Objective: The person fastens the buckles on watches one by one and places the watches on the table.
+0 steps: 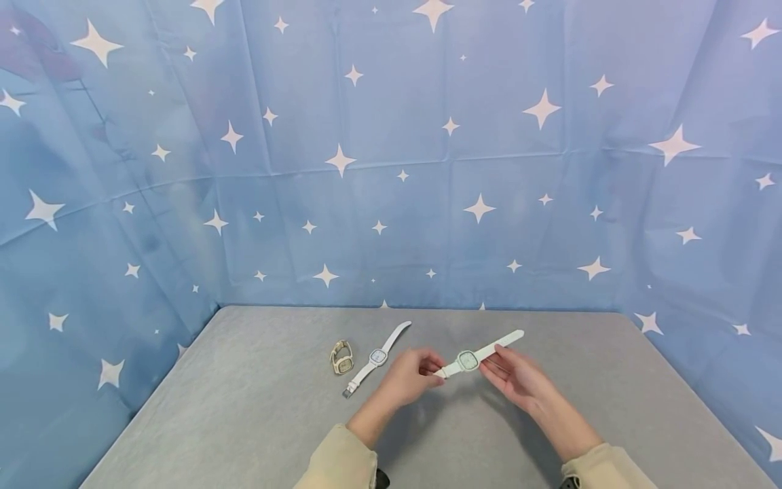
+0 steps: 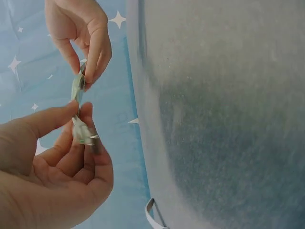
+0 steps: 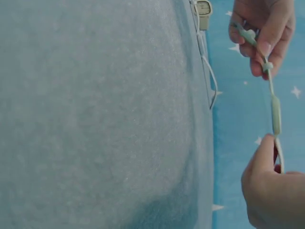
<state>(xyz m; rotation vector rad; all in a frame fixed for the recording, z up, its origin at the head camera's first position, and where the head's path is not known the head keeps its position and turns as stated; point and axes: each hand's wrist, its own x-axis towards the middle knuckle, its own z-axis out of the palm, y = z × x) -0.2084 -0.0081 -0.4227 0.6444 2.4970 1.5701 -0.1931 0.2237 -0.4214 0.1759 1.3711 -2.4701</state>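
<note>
A pale green wristwatch (image 1: 468, 360) with a squarish face is held stretched out between both hands above the table. My left hand (image 1: 408, 375) pinches its buckle-end strap between thumb and fingers; in the left wrist view the metal buckle (image 2: 93, 139) lies by the curled fingers. On the other side my right hand (image 1: 518, 377) pinches the long strap close to the case, and the strap's tip sticks out past the fingers. Seen edge-on in the right wrist view, the watch case (image 3: 276, 115) sits between the two hands.
Left of the hands, a white watch (image 1: 378, 356) lies unbuckled at a slant on the grey table (image 1: 201, 407). Beside it is a beige-gold watch (image 1: 343, 360) with its strap closed in a loop. A blue star-patterned cloth (image 1: 415, 231) hangs behind and along the sides.
</note>
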